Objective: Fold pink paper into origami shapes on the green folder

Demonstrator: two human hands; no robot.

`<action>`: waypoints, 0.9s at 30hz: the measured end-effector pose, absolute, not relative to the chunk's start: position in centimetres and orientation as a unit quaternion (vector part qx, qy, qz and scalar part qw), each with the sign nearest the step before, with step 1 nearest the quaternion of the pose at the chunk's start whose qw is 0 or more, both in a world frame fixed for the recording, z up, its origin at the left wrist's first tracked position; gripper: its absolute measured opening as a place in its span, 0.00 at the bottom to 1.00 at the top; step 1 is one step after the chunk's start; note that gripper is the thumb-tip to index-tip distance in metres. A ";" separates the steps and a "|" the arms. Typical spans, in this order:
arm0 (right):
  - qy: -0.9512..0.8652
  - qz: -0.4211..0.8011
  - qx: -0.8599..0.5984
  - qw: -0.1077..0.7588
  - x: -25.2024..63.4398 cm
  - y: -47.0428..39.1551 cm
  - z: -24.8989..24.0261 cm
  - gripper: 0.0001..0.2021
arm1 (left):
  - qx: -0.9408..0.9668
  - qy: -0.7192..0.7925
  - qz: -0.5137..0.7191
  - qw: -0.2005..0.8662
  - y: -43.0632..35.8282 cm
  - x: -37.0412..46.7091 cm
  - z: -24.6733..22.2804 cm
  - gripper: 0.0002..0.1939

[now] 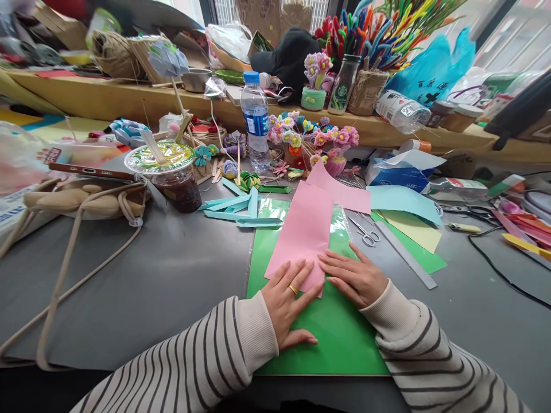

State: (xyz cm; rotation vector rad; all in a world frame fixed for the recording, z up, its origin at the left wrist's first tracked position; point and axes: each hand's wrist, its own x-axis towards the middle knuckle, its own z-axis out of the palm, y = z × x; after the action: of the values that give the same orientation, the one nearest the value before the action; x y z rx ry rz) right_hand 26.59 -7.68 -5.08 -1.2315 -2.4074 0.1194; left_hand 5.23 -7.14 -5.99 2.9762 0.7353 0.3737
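A strip of pink paper (303,223) lies on a green sheet (336,344) on the grey table. My left hand (290,301) rests flat on the paper's near end, fingers spread, a gold ring on one finger. At the paper's right edge, the fingertips of my right hand (355,275) touch it; the fingers are stretched out and the thumb lies lower, on the green sheet. Neither hand grasps anything. Behind the strip is a second pink sheet (344,192). Folded light-blue paper strips (241,206) lie to the left of it.
Small scissors (365,232) and a metal ruler (407,255) lie right of the green sheet. A lidded drink cup (176,186), a phone (92,172) on a beige stand and a water bottle (257,129) stand behind on the left. Light-blue paper (402,202) sits at the right.
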 end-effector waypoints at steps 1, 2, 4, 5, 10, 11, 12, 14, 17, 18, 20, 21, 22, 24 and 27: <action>-0.867 0.032 -0.453 0.203 26.8 -7.6 -5.1 0.15 | 0.963 0.238 0.124 0.028 -7.1 5.2 -6.0 0.40; -0.866 0.020 -0.461 0.191 27.0 -7.5 -5.0 0.16 | 0.963 0.238 0.126 0.029 -7.1 5.3 -6.0 0.39; -0.865 -0.001 -0.472 0.170 27.4 -7.2 -5.0 0.17 | 0.962 0.237 0.130 0.031 -7.2 5.3 -6.0 0.37; -0.865 -0.009 -0.476 0.162 27.6 -7.1 -5.0 0.17 | 0.962 0.236 0.131 0.032 -7.2 5.3 -6.0 0.37; -0.864 -0.034 -0.485 0.132 28.1 -6.0 -4.9 0.18 | 0.962 0.235 0.131 0.035 -7.1 5.3 -5.9 0.37; -0.864 -0.038 -0.486 0.129 28.2 -5.7 -4.9 0.19 | 0.962 0.235 0.131 0.036 -7.1 5.3 -5.9 0.36; -0.863 -0.042 -0.488 0.125 28.3 -5.4 -4.9 0.19 | 0.963 0.234 0.131 0.036 -7.1 5.3 -5.9 0.36; -0.860 -0.048 -0.495 0.114 28.5 -4.8 -4.9 0.19 | 0.963 0.234 0.127 0.035 -7.1 5.3 -5.8 0.36; -0.856 -0.053 -0.506 0.092 28.7 -3.8 -4.7 0.19 | 0.964 0.236 0.121 0.035 -7.1 5.3 -5.8 0.36; -0.855 -0.052 -0.509 0.080 28.8 -3.5 -4.6 0.19 | 0.963 0.237 0.120 0.036 -7.1 5.3 -5.8 0.36; -0.854 -0.048 -0.515 0.056 29.0 -2.8 -4.4 0.19 | 0.963 0.238 0.120 0.036 -7.2 5.3 -5.8 0.36; -0.853 -0.043 -0.517 0.044 29.0 -2.5 -4.3 0.19 | 0.963 0.239 0.120 0.036 -7.2 5.3 -5.8 0.36; -0.853 -0.039 -0.519 0.034 29.1 -2.2 -4.2 0.19 | 0.963 0.239 0.120 0.036 -7.2 5.3 -5.8 0.36; -0.850 -0.035 -0.526 0.022 29.3 -1.6 -4.0 0.19 | 0.963 0.239 0.119 0.037 -7.2 5.4 -5.8 0.36; -0.841 -0.037 -0.540 0.017 29.5 -0.6 -3.9 0.19 | 0.963 0.238 0.122 0.040 -7.2 5.4 -5.7 0.35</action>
State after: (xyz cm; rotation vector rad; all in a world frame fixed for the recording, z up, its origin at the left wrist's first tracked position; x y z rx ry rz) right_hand 29.49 -0.55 -3.91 -1.6795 -2.6132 -0.1156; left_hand 5.35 -7.20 -5.75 2.9491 0.7303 0.3749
